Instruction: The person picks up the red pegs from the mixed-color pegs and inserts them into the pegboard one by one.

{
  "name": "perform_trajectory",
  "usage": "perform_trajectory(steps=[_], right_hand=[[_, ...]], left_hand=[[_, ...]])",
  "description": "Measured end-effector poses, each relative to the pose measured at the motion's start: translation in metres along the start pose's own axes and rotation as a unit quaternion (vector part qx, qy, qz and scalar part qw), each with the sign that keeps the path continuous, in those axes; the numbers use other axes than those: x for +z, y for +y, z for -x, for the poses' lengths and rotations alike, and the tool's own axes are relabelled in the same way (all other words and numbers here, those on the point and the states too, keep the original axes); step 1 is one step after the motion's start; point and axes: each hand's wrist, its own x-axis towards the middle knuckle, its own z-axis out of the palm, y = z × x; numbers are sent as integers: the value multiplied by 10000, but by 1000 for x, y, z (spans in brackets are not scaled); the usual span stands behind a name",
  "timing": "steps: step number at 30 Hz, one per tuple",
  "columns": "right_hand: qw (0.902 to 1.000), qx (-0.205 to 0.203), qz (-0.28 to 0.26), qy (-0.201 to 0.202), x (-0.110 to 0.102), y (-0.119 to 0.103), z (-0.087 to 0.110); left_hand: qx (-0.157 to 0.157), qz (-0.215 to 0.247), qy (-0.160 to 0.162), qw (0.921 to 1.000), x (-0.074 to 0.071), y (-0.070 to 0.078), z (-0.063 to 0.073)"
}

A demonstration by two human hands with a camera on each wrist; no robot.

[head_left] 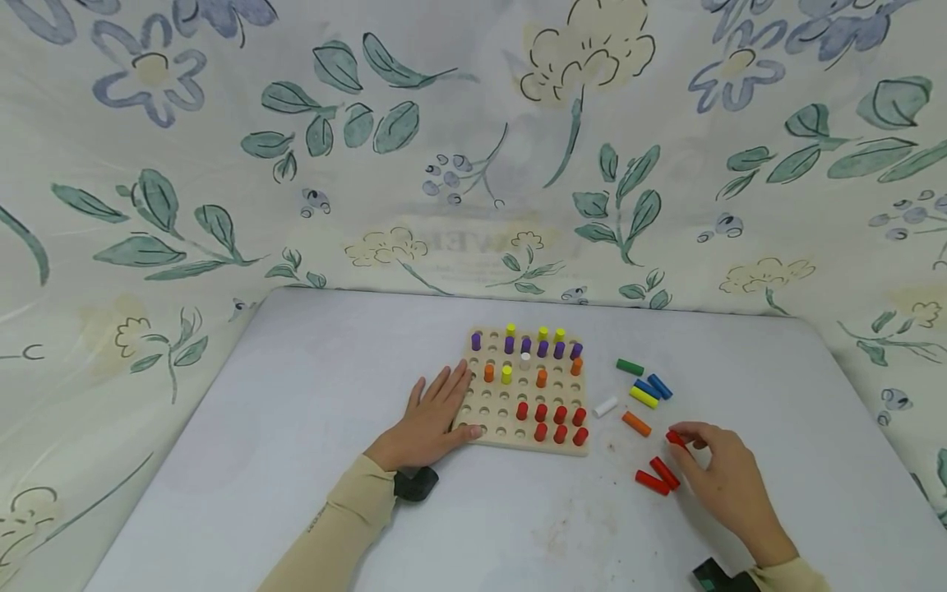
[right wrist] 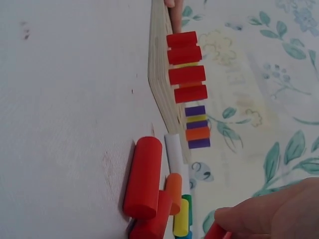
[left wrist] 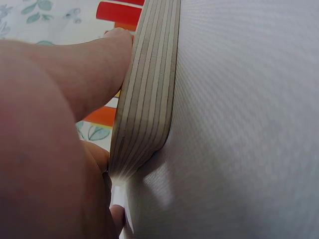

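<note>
A wooden pegboard [head_left: 491,400] with rows of round holes lies on the table. Upright in it are several red pegs [head_left: 560,414] at the near right, with purple, yellow, orange and white ones farther back. My left hand [head_left: 425,427] rests against the board's left side, fingers extended along the edge and thumb over the near left corner. Right of the board, my right hand [head_left: 728,481] pinches a red peg [head_left: 675,439] between thumb and fingers. Two loose red pegs [head_left: 652,483] lie just left of that hand; the right wrist view shows them large.
Loose pegs lie between the board and my right hand: green [head_left: 630,367], blue [head_left: 660,386], yellow [head_left: 644,398], orange [head_left: 636,423] and white [head_left: 605,407]. Behind the white table [head_left: 355,337] hangs a flowered cloth [head_left: 473,222].
</note>
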Motion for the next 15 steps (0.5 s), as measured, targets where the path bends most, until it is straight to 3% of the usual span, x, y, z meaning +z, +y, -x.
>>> perform_trajectory(steps=[15], right_hand=[[9990,-314,-263,152,2,-15,-1]], left_hand=[[-13,-35,13,10000,1,-1,-1]])
